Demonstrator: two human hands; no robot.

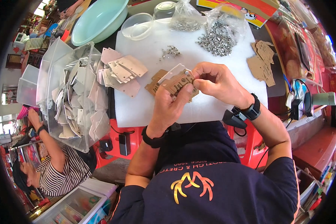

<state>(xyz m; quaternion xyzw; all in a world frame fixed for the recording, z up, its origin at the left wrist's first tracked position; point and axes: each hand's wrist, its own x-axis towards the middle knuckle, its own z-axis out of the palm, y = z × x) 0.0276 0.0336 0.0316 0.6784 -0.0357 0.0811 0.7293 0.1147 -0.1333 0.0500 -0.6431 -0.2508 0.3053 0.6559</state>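
Note:
My left hand (169,106) is closed on a brown printed card (180,83), thumb on top. Behind the card's far edge shows a pale plastic-looking piece (170,72). With thumb and forefinger my right hand (221,83) pinches at the card's right edge, beside a small round silver spot. Whatever lies between those fingertips is too small to make out. Another brown card (153,86) lies partly under the held one on the white foam sheet (134,110). Beyond my hands is a small heap of silver metal pieces (170,52).
Left of the sheet, a clear plastic bin (86,136) is full of pale tags, with more tags (125,71) spilling onto the sheet. Bags of metal pieces (217,39) sit at the back. Brown cards (261,65) lie right. A person in stripes (61,168) is at left.

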